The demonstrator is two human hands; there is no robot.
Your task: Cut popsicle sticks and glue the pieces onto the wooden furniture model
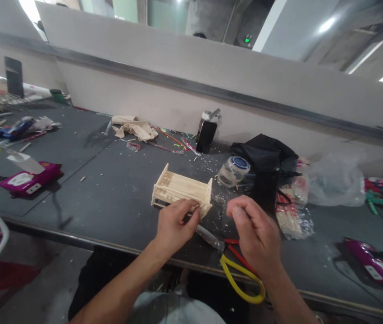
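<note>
A small bed-like model (181, 189) built of pale wooden sticks stands on the dark grey table (110, 198). My left hand (175, 225) is closed in a pinch on a short thin stick, right at the model's near right corner. My right hand (254, 229) hovers a little to the right, above the table, fingers curled together with the thumb pressed to them; what they hold is too small to make out. Scissors (227, 254) with red and yellow handles lie on the table between and below my hands.
A clear jar with a blue lid (234, 171), a black bag (266, 155), a packet of sticks (293, 216) and a clear plastic bag (336, 180) lie to the right. A black bottle (207, 132) and crumpled cloth (135, 128) sit at the back. Magenta packs (31, 177) lie left and right.
</note>
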